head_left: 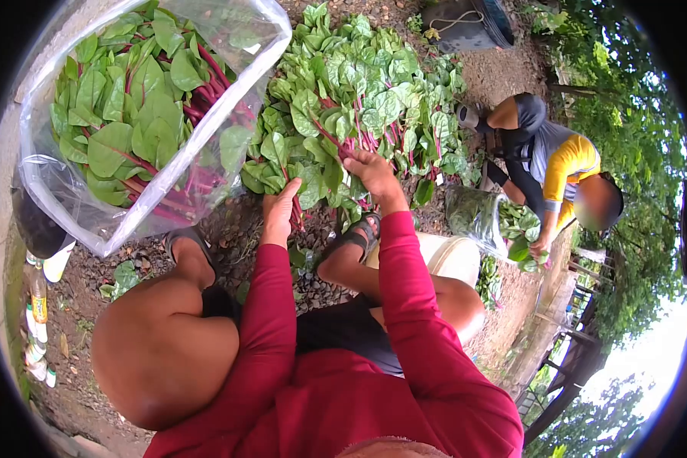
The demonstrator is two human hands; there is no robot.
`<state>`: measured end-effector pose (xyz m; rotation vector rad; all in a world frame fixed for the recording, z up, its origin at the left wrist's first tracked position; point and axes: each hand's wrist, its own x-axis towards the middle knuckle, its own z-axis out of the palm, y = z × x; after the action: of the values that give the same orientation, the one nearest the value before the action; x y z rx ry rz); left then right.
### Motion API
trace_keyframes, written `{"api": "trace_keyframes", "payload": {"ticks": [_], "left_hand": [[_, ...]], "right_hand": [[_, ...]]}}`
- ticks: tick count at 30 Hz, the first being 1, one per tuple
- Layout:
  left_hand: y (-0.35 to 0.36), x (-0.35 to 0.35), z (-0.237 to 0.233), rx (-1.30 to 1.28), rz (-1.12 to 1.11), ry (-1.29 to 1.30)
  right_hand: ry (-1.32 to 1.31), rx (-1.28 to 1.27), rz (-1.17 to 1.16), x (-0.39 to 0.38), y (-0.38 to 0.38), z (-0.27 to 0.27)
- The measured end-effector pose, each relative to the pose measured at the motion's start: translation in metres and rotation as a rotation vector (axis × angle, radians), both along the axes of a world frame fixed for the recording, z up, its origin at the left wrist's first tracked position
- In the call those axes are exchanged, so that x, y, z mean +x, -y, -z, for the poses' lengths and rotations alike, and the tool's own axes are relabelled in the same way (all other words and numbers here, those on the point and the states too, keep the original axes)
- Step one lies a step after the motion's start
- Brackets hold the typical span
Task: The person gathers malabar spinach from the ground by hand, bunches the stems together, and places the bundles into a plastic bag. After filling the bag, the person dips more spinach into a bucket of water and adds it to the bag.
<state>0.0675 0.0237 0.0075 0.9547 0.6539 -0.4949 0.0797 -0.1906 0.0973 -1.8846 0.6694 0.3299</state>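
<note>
In the head view, my right hand (375,175) is closed around the red stems of Malabar spinach at the near side of a big leafy heap (359,76). My left hand (280,212), lower and to the left, pinches a few Malabar spinach stems (298,216) that hang down from its fingers. Left of both hands stands a clear plastic bag (122,237) with its mouth spread wide. Inside it lie many green leaves with thick red stems (114,145), some stems showing through the plastic.
A co-worker in a yellow and grey shirt (580,156) crouches at the right, one hand on greens by another clear bag (469,214). A pale container (443,256) stands beside my right leg. Bottles (38,305) line the left edge. A dark bucket (466,23) lies at the top.
</note>
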Motion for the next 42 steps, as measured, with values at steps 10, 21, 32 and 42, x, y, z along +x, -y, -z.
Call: {"api": "trace_keyframes", "payload": {"ticks": [10,21,32,42], "left_hand": [[-0.003,-0.001,0.008,0.009,0.058,-0.071],[-0.011,0.000,-0.003,-0.014,0.171,-0.019],[-0.009,-0.003,0.002,0.002,0.120,-0.185],[-0.006,-0.007,0.021,0.230,0.013,0.021]], "right_hand": [[-0.064,-0.177,-0.065,-0.018,-0.006,-0.009],[-0.101,0.073,-0.052,-0.026,-0.072,-0.027],[-0.216,0.034,-0.410,-0.036,-0.095,0.000],[0.024,-0.695,-0.122,0.005,-0.008,0.039]]}}
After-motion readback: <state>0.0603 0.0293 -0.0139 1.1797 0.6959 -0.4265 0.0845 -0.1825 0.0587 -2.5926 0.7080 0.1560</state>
